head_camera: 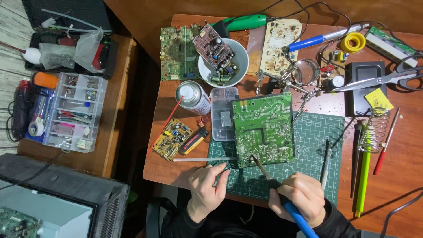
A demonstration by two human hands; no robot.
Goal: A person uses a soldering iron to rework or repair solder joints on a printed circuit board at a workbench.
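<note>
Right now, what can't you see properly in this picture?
Head view only:
- Tip of the blue-handled soldering iron on the green circuit board: too small to tell if it touches.
- What the left hand pinches: hidden by its fingers.
- Parts in the white bowl: too small.
- Grey monitor: cut off by the bottom edge.

I'm looking down at a crowded workbench, a circuit board (263, 129) lying on the cutting mat (315, 152).

My left hand (205, 191) is resting at the mat's near left corner; my right hand (299, 197) is holding a soldering iron (264, 169) whose tip is touching the board's near edge. A parts box (222, 113) is sitting just left of the board, a spray can (193, 98) left of that, a bowl (222, 62) behind them, scissors (387, 78) lying far right.
</note>
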